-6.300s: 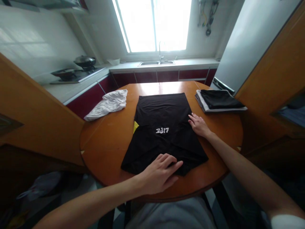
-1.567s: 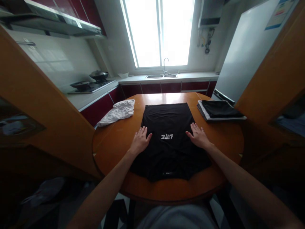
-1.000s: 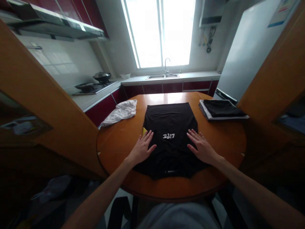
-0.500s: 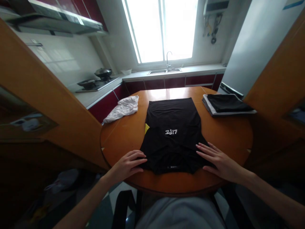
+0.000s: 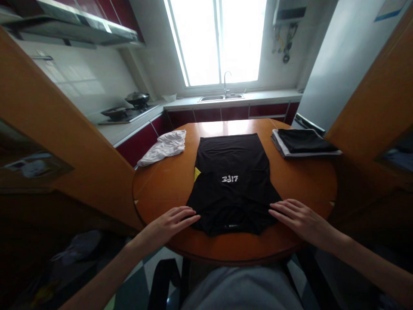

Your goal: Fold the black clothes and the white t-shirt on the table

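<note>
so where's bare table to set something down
Bare table lies right of the black shirt, between it, the folded stack and the right hand. Another patch lies left, between the white cloth and the left hand. The near edge is crowded by both hands.

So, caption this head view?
Left hand and right hand flat at near corners of a black shirt on a round table.

We're in a home kitchen here. A bright window (image 5: 219, 41) at the back, and a sink (image 5: 217, 98) with its tap (image 5: 226, 78) right under it on a pale counter (image 5: 267, 93). Off left, a stove (image 5: 121, 115) carries a dark pan (image 5: 137, 98), with a range hood (image 5: 74, 26) above. Dark red cabinets (image 5: 232, 114) run below, and a tall pale fridge (image 5: 332, 73) stands on the right. Up front, a round wooden table (image 5: 161, 185) with a black shirt (image 5: 232, 159) spread flat and folded clothes (image 5: 303, 141) beside it.
</note>
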Available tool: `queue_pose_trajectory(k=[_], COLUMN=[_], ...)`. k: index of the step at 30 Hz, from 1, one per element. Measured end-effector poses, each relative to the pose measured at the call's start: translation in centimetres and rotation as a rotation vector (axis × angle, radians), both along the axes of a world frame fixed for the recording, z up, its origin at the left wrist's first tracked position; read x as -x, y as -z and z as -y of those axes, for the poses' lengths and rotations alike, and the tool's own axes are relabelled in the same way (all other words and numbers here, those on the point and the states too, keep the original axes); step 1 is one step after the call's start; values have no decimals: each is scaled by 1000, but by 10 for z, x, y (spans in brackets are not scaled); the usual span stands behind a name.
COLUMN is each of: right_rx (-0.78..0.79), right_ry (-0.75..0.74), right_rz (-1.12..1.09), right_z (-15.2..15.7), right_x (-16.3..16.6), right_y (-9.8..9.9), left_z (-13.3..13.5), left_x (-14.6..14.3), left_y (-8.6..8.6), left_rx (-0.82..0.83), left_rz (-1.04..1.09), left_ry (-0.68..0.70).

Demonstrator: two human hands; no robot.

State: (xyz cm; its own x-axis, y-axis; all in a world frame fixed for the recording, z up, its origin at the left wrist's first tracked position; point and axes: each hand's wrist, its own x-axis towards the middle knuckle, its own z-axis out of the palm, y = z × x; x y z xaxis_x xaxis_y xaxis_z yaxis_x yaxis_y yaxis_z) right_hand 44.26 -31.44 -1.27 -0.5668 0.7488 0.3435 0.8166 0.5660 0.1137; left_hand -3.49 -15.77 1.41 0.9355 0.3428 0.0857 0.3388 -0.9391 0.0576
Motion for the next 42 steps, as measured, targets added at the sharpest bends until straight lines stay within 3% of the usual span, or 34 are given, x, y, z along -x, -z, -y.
queue_pose_trajectory(k=[13,22,33,42], right_rx=[-80,-168,-173,23], right_ry=[42,-24,-103,-70], right_rz=[-130,-134,-104,-288], right_z=[-4,-3,-3,-9], right_x=[5,-6,-4,-11], right_y=[18,21,10,-19], left_z=[-10,-12,-15,-22], left_x=[1,-7,-7,-2], left_y=[20,16,19,6], left_rx=[-142,-138,65,250], left_rz=[181,245,336,448], left_ry=[61,135,122,31])
